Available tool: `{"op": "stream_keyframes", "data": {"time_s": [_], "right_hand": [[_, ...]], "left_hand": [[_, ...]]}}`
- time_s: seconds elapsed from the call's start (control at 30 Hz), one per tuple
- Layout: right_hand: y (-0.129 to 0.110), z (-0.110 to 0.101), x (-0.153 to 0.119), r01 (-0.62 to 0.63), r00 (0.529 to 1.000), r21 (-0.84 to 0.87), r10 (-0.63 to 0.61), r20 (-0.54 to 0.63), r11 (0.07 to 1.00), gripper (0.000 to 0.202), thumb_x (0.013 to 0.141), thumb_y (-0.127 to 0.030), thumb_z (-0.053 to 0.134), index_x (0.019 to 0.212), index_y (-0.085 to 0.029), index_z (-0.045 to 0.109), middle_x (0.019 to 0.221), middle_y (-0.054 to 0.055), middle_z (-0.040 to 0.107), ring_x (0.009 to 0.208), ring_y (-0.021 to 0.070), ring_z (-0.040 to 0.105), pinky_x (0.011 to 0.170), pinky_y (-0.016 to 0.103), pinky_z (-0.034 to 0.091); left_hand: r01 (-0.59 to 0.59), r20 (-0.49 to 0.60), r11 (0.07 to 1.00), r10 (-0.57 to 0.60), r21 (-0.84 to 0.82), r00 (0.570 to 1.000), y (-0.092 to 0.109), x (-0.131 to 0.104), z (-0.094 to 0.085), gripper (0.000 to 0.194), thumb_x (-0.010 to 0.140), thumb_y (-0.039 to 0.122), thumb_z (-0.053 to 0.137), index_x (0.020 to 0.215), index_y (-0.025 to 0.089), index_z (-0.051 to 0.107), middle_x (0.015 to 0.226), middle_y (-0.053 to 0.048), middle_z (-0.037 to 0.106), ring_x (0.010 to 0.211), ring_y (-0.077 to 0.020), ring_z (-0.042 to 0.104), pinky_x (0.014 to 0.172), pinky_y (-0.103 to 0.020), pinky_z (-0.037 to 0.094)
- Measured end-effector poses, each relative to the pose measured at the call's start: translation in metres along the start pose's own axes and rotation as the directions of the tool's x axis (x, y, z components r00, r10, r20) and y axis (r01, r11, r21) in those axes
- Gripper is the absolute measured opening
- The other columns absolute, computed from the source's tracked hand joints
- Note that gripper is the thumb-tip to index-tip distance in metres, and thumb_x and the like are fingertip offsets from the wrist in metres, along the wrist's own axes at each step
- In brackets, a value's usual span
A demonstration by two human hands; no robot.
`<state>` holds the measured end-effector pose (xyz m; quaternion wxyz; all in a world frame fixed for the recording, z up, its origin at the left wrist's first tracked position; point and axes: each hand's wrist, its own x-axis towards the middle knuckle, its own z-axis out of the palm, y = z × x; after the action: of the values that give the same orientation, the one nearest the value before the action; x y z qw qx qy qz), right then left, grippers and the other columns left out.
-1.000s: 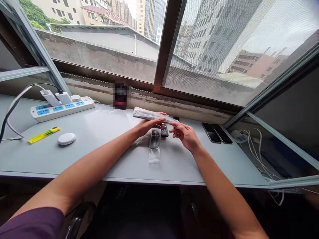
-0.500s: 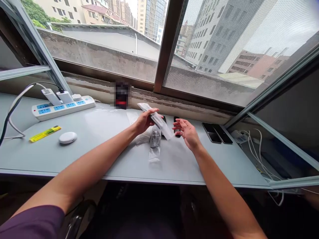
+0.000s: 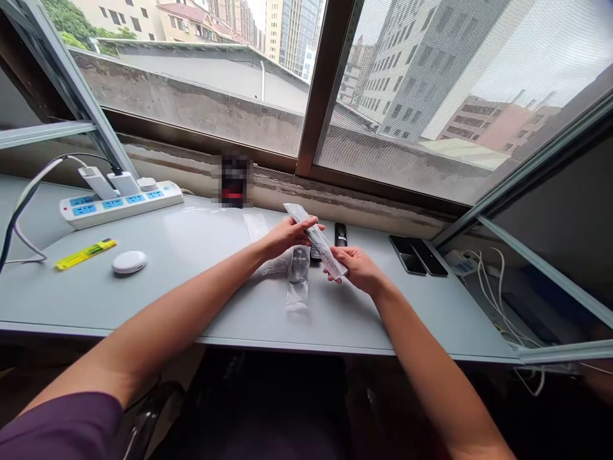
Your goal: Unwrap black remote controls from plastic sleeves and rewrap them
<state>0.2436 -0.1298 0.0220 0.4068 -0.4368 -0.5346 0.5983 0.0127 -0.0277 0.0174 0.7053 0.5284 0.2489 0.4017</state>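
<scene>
A long, narrow clear plastic packet (image 3: 318, 243) is held at a slant above the desk; what lies inside is hard to make out. My left hand (image 3: 293, 234) is closed on its upper middle part, and my right hand (image 3: 351, 265) grips its lower right end. Below my left hand, a clear bag with a coiled dark item (image 3: 299, 268) lies on the desk, beside another crumpled clear bag (image 3: 275, 266). A black object partly shows behind the packet. Behind my right hand is a small black device (image 3: 340, 234).
Two dark phones (image 3: 416, 255) lie at the right. On the left are a power strip (image 3: 125, 206) with plugs, a yellow packet (image 3: 86, 254) and a white round case (image 3: 129, 262). A blurred dark object (image 3: 234, 182) stands by the window.
My right hand has moved down and left and closed on the packet's lower end. My left hand and the packet have shifted slightly right.
</scene>
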Motion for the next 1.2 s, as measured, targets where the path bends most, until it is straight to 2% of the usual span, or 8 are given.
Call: {"op": "stream_keyframes", "data": {"time_s": [0.13,0.27,0.4,0.57,0.73,0.87,1.07,1.2], "right_hand": [[0.005,-0.002,0.002,0.079,0.996,-0.005,-0.079,-0.051,0.997,0.056,0.083,-0.074,0.097,0.083,-0.020,0.085,0.071,0.006,0.077,0.057,0.0168,0.066,0.053,0.030,0.054],[0.005,-0.001,0.003,0.086,0.994,-0.019,-0.087,-0.067,0.996,0.040,0.084,-0.055,0.102,0.099,-0.021,0.088,0.094,0.008,0.085,0.080,0.0209,0.080,0.062,0.028,0.062],[0.003,-0.004,0.006,0.066,0.980,0.067,-0.052,-0.192,0.996,0.041,0.085,-0.044,0.101,0.117,-0.023,0.086,0.118,0.011,0.087,0.083,0.0206,0.083,0.063,0.028,0.065],[0.005,-0.010,0.008,0.107,0.955,0.089,-0.078,-0.285,0.990,0.034,0.088,-0.045,0.098,0.111,-0.023,0.085,0.110,0.009,0.086,0.077,0.0168,0.079,0.062,0.027,0.064],[0.005,-0.010,0.008,0.140,0.949,0.077,-0.112,-0.296,0.987,0.042,0.086,-0.057,0.098,0.109,-0.024,0.085,0.111,0.009,0.084,0.088,0.0197,0.080,0.063,0.026,0.063],[0.004,-0.005,0.005,0.104,0.983,0.040,-0.097,-0.153,0.994,0.052,0.092,-0.071,0.090,0.112,-0.023,0.087,0.121,0.012,0.082,0.097,0.0232,0.077,0.063,0.028,0.061],[0.004,0.001,0.001,-0.014,0.998,-0.138,0.021,0.052,0.990,0.052,0.092,-0.071,0.090,0.083,-0.020,0.082,0.083,0.006,0.075,0.073,0.0178,0.066,0.061,0.030,0.052],[0.002,-0.002,0.000,-0.010,0.999,-0.143,0.017,0.048,0.990,0.052,0.090,-0.072,0.090,0.083,-0.021,0.082,0.082,0.004,0.071,0.071,0.0169,0.062,0.065,0.032,0.052]], "left_hand": [[-0.037,0.115,0.997,0.028,0.073,0.993,-0.003,-0.004,0.003,0.072,0.078,0.068,0.102,0.121,0.013,0.081,0.126,-0.021,0.085,0.109,-0.0311,0.083,0.099,-0.043,0.064],[-0.226,0.140,0.951,0.200,0.211,0.970,-0.003,-0.008,0.008,0.066,0.085,0.062,0.098,0.131,0.018,0.081,0.127,-0.017,0.086,0.117,-0.0330,0.081,0.106,-0.047,0.062],[-0.495,0.068,0.735,0.527,0.464,0.847,0.003,-0.008,0.010,0.034,0.095,0.053,0.089,0.113,0.024,0.087,0.134,-0.014,0.084,0.134,-0.0350,0.074,0.125,-0.053,0.051],[-0.497,0.049,0.578,0.619,0.648,0.784,0.007,-0.011,0.010,0.015,0.096,0.037,0.085,0.108,0.028,0.088,0.129,-0.011,0.085,0.135,-0.0339,0.071,0.129,-0.051,0.046],[-0.410,-0.100,0.791,0.503,0.454,0.859,0.003,-0.010,0.013,0.046,0.087,0.055,0.096,0.110,0.021,0.075,0.106,-0.007,0.082,0.101,-0.0262,0.078,0.098,-0.039,0.062],[-0.294,-0.084,0.920,0.325,0.259,0.942,-0.002,-0.006,0.015,0.093,0.078,0.061,0.102,0.149,0.020,0.058,0.097,-0.005,0.082,0.083,-0.0239,0.079,0.068,-0.030,0.060],[-0.169,-0.001,0.921,0.181,0.351,0.984,-0.012,-0.005,0.015,0.129,0.085,0.061,0.095,0.183,0.015,0.025,0.076,0.002,0.074,0.055,-0.0152,0.061,0.053,-0.026,0.040],[-0.159,0.007,0.815,0.187,0.557,0.982,-0.017,-0.005,0.010,0.110,0.102,0.064,0.076,0.185,0.013,0.026,0.079,0.001,0.074,0.065,-0.0182,0.066,0.063,-0.030,0.048]]}}
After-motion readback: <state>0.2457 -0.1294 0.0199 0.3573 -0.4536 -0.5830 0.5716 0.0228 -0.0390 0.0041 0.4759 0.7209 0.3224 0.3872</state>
